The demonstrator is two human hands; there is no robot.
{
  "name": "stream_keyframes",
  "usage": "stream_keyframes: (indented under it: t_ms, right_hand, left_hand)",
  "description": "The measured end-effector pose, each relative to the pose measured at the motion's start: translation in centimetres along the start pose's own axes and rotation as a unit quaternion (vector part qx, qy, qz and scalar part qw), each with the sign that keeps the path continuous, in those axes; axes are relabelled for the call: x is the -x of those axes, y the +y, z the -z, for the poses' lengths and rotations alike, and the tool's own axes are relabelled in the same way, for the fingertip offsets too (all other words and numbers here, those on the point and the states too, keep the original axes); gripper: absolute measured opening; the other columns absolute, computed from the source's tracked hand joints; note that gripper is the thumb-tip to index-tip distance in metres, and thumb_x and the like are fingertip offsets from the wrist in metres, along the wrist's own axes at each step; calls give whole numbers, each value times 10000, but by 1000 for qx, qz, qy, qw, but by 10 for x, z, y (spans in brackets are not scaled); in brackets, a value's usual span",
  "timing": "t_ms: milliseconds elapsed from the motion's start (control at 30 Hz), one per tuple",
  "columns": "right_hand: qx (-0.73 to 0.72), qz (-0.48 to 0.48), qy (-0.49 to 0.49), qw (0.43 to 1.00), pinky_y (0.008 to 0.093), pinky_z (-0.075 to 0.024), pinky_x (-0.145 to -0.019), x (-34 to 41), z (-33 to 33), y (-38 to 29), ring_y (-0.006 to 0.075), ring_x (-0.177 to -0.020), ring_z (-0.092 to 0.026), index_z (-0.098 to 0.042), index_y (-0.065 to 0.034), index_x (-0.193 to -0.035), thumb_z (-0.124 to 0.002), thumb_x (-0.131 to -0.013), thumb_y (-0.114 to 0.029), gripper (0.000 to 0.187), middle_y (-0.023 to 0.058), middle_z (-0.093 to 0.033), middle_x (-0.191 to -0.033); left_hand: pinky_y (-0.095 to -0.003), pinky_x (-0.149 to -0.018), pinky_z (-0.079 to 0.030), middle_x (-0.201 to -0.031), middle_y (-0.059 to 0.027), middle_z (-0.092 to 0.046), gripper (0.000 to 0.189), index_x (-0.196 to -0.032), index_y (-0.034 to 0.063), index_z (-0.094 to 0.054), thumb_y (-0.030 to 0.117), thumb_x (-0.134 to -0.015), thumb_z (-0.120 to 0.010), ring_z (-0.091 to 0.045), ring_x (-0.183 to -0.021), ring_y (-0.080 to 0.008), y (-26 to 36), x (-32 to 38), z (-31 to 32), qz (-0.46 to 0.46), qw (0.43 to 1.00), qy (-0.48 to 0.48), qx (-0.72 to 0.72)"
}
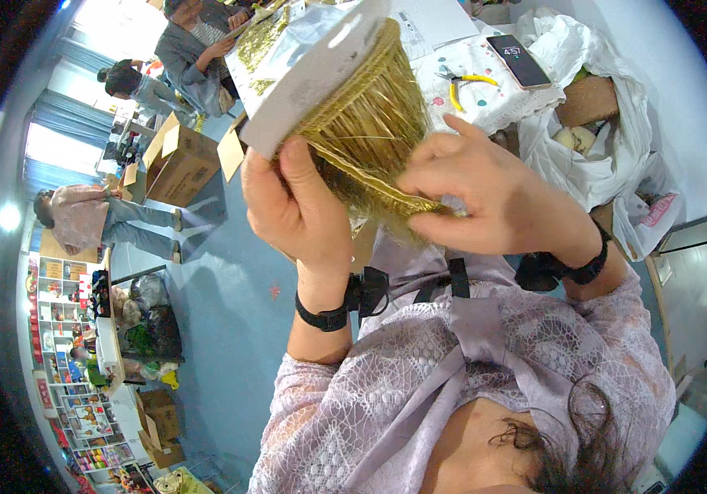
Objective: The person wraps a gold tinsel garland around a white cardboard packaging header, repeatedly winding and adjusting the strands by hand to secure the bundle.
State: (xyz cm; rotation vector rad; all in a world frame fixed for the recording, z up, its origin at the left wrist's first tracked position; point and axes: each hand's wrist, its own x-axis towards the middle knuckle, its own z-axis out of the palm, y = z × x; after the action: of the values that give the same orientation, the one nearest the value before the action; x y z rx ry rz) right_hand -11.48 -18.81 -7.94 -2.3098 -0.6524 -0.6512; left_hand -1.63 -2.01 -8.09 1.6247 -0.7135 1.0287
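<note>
A hank of gold fringe [378, 105] with a braided band hangs along a grey card [310, 80], raised in front of me above my lap. My left hand [294, 204] pinches the card's lower edge and the fringe's band between thumb and fingers. The loose length of gold braided trim [384, 185] runs from there across to my right hand [470, 179]. Its end lies between my right thumb and fingers, where a small clear or whitish bit shows. I cannot tell what that bit is. Some fringe strands hang below the trim.
Yellow-handled pliers [464, 80] and a phone [518, 60] lie on the patterned tablecloth [427, 68]. White plastic bags [606, 136] stand at the right. A person [196, 49] sits across the table; another [81, 216] stands at the left near an open cardboard box [183, 163].
</note>
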Motion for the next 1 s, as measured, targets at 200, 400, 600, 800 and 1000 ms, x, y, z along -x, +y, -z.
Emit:
stream_keyframes:
  t_ms: [200, 400, 600, 800, 1000]
  right_hand:
    - [-201, -239, -98, 945, 280, -477, -790, 32, 29, 6, 184, -899, -642, -561, -10, -1167, -690, -780, -98, 418, 74, -624, -820]
    - [-242, -148, 24, 959, 267, -473, -655, 30, 13, 12, 126, -808, -617, -466, -44, -1228, -711, -810, -109, 489, 86, -621, -889]
    - [-316, -151, 106, 931, 259, -459, -672, 6, -16, 9, 120, -790, -584, -528, -46, -1169, -708, -792, -32, 418, 40, -584, -957]
    - [-14, -25, 147, 989, 273, -405, -596, -5, -2, 7, 162, -704, -540, -638, -18, -876, -729, -769, -54, 145, 71, -574, -775]
    - [-70, -44, 207, 975, 265, -375, -592, -8, 27, 14, 138, -686, -508, -635, -11, -835, -710, -783, -44, 98, 47, -549, -769]
  left_hand:
    - [-257, -756, -460, -940, -74, -656, 215, -1098, -21, -620, 137, -960, -574, -578, -821, -128, -18, -11, 0, -15, 998, 32, 43]
    - [-240, -739, -453, -907, -54, -652, 203, -1094, -28, -618, 118, -960, -572, -553, -796, -100, -16, -7, -12, 10, 996, 32, 79]
    - [-244, -722, -456, -909, -61, -645, 201, -1076, -25, -616, 136, -965, -569, -552, -798, -98, -8, -1, -18, 36, 998, -4, 58]
    - [-244, -773, -451, -964, -59, -643, 194, -1054, -31, -611, 136, -971, -557, -547, -849, -91, -15, -4, -14, 46, 999, -12, 24]
    - [-248, -775, -458, -974, -67, -660, 217, -1099, -27, -617, 138, -967, -567, -566, -858, -103, -19, -2, -12, 36, 998, 0, 48]
